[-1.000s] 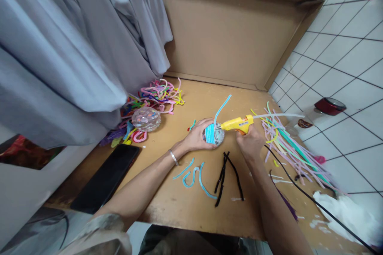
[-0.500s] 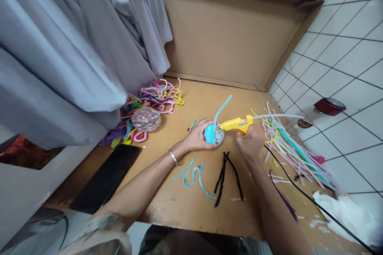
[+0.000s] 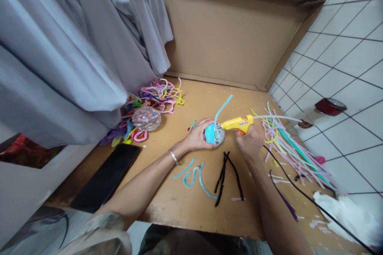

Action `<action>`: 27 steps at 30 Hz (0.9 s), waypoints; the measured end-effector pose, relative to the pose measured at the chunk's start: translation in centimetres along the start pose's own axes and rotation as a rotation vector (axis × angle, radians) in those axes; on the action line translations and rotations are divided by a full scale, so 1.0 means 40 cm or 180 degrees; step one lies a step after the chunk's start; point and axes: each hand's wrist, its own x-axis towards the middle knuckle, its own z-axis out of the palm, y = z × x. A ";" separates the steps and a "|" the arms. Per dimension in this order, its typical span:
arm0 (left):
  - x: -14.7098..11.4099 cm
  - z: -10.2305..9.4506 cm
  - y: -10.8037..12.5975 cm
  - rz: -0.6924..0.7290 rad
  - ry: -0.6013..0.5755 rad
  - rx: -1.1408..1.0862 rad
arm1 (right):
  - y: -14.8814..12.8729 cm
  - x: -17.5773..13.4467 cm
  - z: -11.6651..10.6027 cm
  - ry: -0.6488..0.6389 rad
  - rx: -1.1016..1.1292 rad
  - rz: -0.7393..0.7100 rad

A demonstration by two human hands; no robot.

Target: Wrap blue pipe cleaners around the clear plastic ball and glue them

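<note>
My left hand (image 3: pixel 198 135) is wrapped round a small rounded clear object (image 3: pixel 220 136), partly covered by rows of blue pipe cleaner (image 3: pixel 210 134). One loose end of that pipe cleaner sticks up and away from me. In my right hand (image 3: pixel 250 140) is a yellow hot glue gun (image 3: pixel 239 123), gripped by its handle. Its nozzle touches or nearly touches the object beside the blue rows. A long glue stick (image 3: pixel 277 117) juts from the gun's back. Cut blue pipe cleaners (image 3: pixel 204 183) and black pipe cleaners (image 3: pixel 223 177) lie nearer me on the table.
A tangle of coloured pipe cleaners (image 3: pixel 161 93) and a clear faceted ball (image 3: pixel 146 118) are at left, near a black phone (image 3: pixel 106 177). Straight pipe cleaners (image 3: pixel 295 153), a red-lidded jar (image 3: pixel 329 107), white tissue (image 3: pixel 344 215) and the gun's cord (image 3: pixel 302 191) are at right. Cardboard (image 3: pixel 230 34) stands behind.
Almost nothing differs. Both hands, the glue gun and the held object stay in place, apart from a very slight shift of the whole view.
</note>
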 end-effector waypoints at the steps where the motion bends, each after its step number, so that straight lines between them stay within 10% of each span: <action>1: 0.000 0.000 0.000 -0.0001 0.0000 0.0010 | 0.000 0.000 -0.001 -0.0022 -0.0003 -0.0002; 27: 0.001 0.000 -0.001 -0.0053 -0.0026 0.0125 | 0.006 0.015 0.015 -0.0274 0.0079 0.0436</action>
